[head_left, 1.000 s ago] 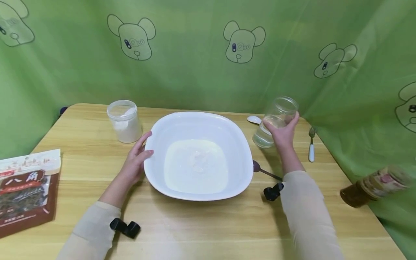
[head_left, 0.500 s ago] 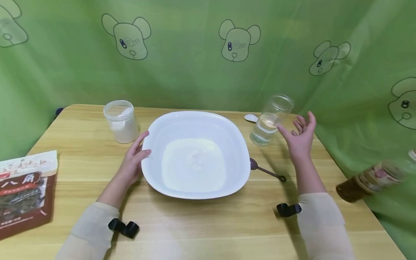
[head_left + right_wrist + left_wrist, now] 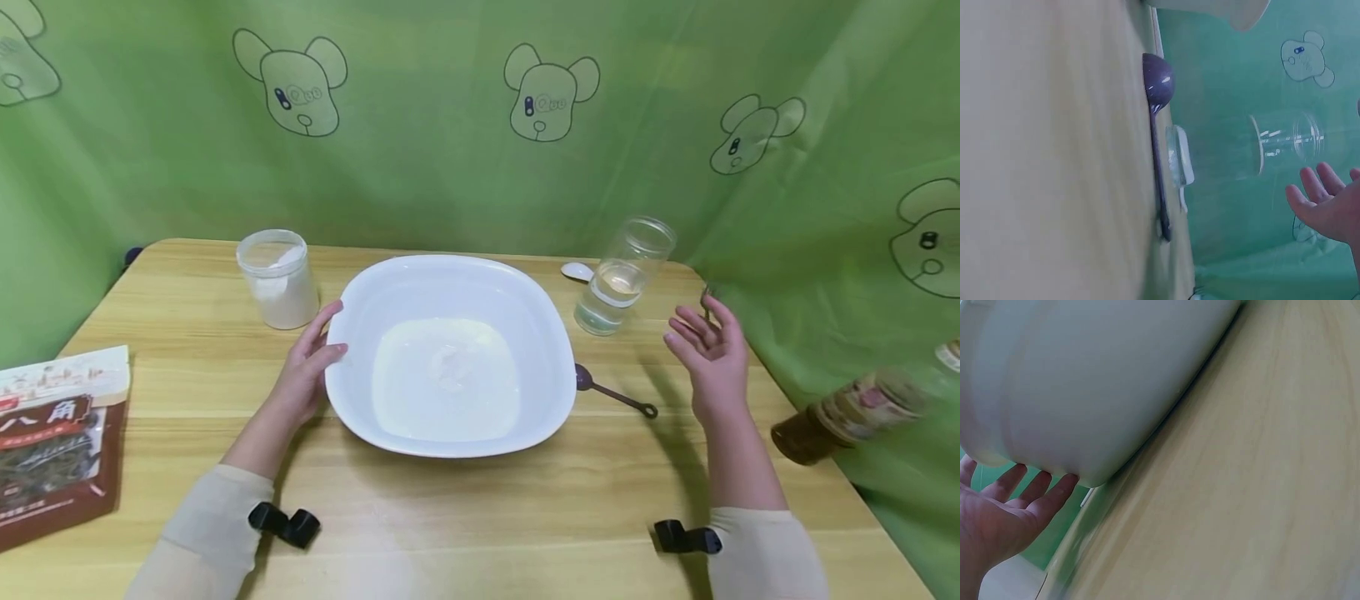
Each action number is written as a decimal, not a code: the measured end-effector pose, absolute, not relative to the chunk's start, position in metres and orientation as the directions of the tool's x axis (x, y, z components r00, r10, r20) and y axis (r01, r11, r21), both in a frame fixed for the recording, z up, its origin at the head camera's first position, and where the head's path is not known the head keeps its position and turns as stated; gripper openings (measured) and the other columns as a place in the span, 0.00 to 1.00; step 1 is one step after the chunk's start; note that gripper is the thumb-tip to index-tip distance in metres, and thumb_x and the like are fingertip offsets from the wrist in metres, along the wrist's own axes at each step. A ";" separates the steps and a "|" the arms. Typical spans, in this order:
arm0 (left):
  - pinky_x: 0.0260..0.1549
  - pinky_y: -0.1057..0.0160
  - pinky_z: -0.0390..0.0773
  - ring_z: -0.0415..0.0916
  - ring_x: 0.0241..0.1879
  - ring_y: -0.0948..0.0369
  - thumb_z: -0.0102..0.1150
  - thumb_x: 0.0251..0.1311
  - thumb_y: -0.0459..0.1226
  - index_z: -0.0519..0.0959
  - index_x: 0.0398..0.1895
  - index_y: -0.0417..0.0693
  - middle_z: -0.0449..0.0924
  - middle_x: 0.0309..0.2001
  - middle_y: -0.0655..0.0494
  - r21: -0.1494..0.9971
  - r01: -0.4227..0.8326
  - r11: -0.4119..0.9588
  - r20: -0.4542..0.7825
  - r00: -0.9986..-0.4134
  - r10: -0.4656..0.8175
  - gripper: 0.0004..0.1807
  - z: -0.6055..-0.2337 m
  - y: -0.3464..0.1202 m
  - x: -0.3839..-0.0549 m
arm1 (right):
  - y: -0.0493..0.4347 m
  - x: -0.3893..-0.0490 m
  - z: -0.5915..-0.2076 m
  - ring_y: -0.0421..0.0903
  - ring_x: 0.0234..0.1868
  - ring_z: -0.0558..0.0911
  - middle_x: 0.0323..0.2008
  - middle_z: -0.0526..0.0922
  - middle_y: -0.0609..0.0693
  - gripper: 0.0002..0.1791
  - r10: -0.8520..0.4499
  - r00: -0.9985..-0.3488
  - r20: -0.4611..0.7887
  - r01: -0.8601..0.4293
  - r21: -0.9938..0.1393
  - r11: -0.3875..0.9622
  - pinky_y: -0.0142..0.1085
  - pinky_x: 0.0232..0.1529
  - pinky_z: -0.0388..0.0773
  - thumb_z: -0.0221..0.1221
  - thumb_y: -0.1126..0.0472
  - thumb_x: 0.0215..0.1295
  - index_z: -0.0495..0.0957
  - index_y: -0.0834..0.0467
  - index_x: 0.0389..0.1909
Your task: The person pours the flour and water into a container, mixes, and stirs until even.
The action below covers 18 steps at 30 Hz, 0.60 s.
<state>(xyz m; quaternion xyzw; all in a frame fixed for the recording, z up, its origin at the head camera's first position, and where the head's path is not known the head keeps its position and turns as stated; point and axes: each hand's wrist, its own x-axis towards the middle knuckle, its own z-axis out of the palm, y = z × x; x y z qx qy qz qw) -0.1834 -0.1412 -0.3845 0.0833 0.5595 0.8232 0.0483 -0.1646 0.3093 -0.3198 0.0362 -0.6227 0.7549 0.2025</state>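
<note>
A large white basin (image 3: 450, 446) stands mid-table, with a small white heap (image 3: 450, 367) on its floor. My left hand (image 3: 303, 375) holds the basin's left side, thumb at the rim; the left wrist view shows several fingertips against the outer wall. My right hand (image 3: 712, 362) is raised over the table's right side, palm inward, fingers loosely bent, holding nothing. Left of it stands a clear jar (image 3: 624, 275) partly filled with clear liquid. A dark purple round-bowled spoon (image 3: 1158, 144) lies by the basin's right side, its bowl partly covered by the basin in the head view.
An uncovered jar of white powder (image 3: 279, 283) stands back left. A brown packet (image 3: 60, 450) lies at the left edge. On the right stands a bottle of dark liquid (image 3: 847, 417). A white spoon (image 3: 577, 272) lies behind the liquid jar. A green curtain (image 3: 435, 167) encloses the table.
My right hand has let go of the clear jar, leaving it standing on the table, and has drawn back to the right and nearer me. My left hand has stayed on the basin.
</note>
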 end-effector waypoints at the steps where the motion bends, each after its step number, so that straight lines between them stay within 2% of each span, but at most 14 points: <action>1: 0.36 0.61 0.76 0.67 0.46 0.55 0.40 0.55 0.26 0.53 0.64 0.52 0.57 0.56 0.45 0.928 0.016 -0.373 0.085 -0.982 0.170 0.32 -0.385 -0.142 -0.183 | 0.313 -0.165 -0.325 0.50 0.49 0.70 0.48 0.70 0.57 0.35 0.243 -0.919 0.311 -0.350 -0.927 -0.134 0.28 0.45 0.71 0.57 0.76 0.48 0.57 0.60 0.58; 2: 0.36 0.61 0.76 0.67 0.46 0.55 0.41 0.54 0.27 0.53 0.64 0.53 0.57 0.56 0.46 0.926 0.016 -0.376 0.084 -0.982 0.167 0.32 -0.385 -0.142 -0.183 | 0.321 -0.168 -0.334 0.49 0.49 0.70 0.48 0.71 0.57 0.34 0.215 -0.921 0.325 -0.361 -0.919 -0.158 0.29 0.45 0.71 0.56 0.78 0.48 0.58 0.61 0.58; 8: 0.34 0.61 0.77 0.67 0.46 0.53 0.42 0.53 0.27 0.54 0.64 0.53 0.57 0.56 0.42 0.920 0.006 -0.392 0.076 -0.984 0.163 0.32 -0.387 -0.138 -0.183 | 0.374 -0.181 -0.388 0.48 0.48 0.73 0.51 0.70 0.57 0.36 0.111 -0.942 0.317 -0.326 -0.942 -0.083 0.32 0.46 0.71 0.55 0.75 0.51 0.56 0.56 0.61; 9: 0.35 0.61 0.77 0.67 0.46 0.52 0.42 0.53 0.27 0.54 0.64 0.53 0.56 0.56 0.42 0.919 0.004 -0.393 0.074 -0.984 0.164 0.32 -0.387 -0.138 -0.184 | 0.375 -0.179 -0.389 0.47 0.48 0.73 0.51 0.70 0.56 0.36 0.109 -0.947 0.303 -0.310 -0.949 -0.051 0.32 0.46 0.71 0.56 0.73 0.52 0.55 0.54 0.62; 14: 0.35 0.62 0.77 0.67 0.46 0.52 0.42 0.54 0.26 0.54 0.64 0.51 0.55 0.57 0.40 0.919 0.008 -0.394 0.077 -0.984 0.160 0.32 -0.388 -0.138 -0.185 | 0.366 -0.162 -0.387 0.44 0.45 0.74 0.49 0.72 0.53 0.35 0.048 -0.966 0.255 -0.258 -0.961 -0.101 0.31 0.45 0.71 0.55 0.71 0.53 0.54 0.56 0.62; 18: 0.35 0.62 0.77 0.68 0.45 0.53 0.46 0.53 0.29 0.54 0.64 0.52 0.57 0.56 0.41 0.922 0.043 -0.385 0.111 -0.981 0.157 0.32 -0.390 -0.142 -0.185 | 0.355 -0.153 -0.386 0.39 0.42 0.75 0.46 0.73 0.49 0.33 0.028 -0.984 0.176 -0.178 -0.981 -0.081 0.28 0.43 0.72 0.53 0.72 0.55 0.56 0.55 0.62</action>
